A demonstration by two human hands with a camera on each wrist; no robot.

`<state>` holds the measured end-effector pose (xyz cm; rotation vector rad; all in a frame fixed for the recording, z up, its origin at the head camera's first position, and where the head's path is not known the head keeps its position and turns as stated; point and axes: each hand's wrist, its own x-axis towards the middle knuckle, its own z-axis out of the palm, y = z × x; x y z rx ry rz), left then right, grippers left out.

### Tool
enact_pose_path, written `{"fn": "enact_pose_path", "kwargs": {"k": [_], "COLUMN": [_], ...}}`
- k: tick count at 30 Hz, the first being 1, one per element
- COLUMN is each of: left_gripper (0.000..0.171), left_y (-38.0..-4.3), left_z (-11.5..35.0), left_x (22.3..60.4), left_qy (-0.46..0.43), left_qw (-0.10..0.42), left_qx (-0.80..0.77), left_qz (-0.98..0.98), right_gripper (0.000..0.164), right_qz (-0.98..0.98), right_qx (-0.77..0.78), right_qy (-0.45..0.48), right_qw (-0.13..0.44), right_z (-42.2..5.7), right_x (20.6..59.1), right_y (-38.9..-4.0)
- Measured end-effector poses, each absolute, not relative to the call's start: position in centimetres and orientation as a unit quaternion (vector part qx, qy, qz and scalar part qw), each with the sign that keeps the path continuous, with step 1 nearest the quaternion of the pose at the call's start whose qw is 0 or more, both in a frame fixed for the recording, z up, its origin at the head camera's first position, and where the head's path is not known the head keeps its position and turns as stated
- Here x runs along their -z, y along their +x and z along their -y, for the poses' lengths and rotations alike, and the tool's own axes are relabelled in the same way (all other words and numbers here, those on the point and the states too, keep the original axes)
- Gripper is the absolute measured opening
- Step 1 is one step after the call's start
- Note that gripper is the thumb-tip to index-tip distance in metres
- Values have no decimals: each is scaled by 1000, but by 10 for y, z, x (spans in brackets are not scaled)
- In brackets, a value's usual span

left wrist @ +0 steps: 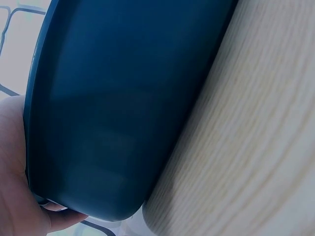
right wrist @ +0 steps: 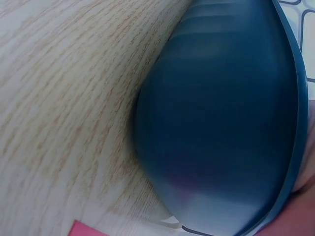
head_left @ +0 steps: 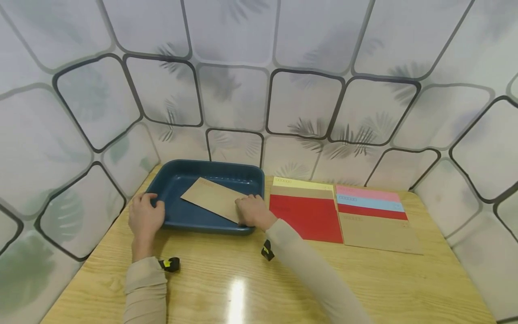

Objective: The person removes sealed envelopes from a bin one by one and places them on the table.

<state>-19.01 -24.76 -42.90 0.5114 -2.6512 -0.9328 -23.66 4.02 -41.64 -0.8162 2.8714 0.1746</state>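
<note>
A dark blue tray (head_left: 206, 228) sits at the back left of the wooden table. Inside it a brown kraft envelope (head_left: 212, 198) lies at a slant. My left hand (head_left: 146, 218) grips the tray's left end, thumb toward the inside; the left wrist view has its fingers bent around the rim beside the tray wall (left wrist: 108, 123). Reaching over the tray's front right corner, my right hand (head_left: 255, 211) pinches the envelope's right end with curled fingers. In the right wrist view the tray's outer wall (right wrist: 216, 108) hides most of that hand and the envelope.
Right of the tray lie two overlapping stacks of envelopes. One shows yellow (head_left: 301, 183), brown and red (head_left: 305, 220); the other pink (head_left: 366, 193), light blue (head_left: 370, 202), red and brown (head_left: 376, 234). A patterned curtain (head_left: 234, 103) closes off the table's back and sides.
</note>
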Motion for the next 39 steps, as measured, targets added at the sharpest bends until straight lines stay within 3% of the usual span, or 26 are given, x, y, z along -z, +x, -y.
{"fn": "enact_pose_path", "kwargs": {"k": [6, 12, 18, 24, 33, 39], "left_gripper": [43, 43, 42, 42, 43, 43], "left_y": [-190, -189, -189, -189, -190, -190], "left_z": [247, 247, 247, 246, 247, 247], "left_x": [428, 428, 429, 429, 429, 429], "left_qy": [174, 173, 173, 175, 178, 179], "left_qw": [143, 144, 147, 143, 143, 141], "left_qx": [325, 326, 325, 326, 323, 322], "left_qz": [919, 918, 918, 918, 919, 919], "right_gripper": [46, 22, 26, 20, 28, 18], "right_qz": [-955, -948, -945, -942, -934, -916], "right_qx": [-55, -27, -5, 17, 181, 264], "right_qy": [-283, -305, -317, -329, -308, -277], "right_qw": [75, 84, 80, 57, -31, -122], "right_z": [-42, -45, -47, -48, -54, -58], "right_x": [417, 421, 421, 418, 425, 431], "right_y": [-237, -240, -240, -237, -235, -232]}}
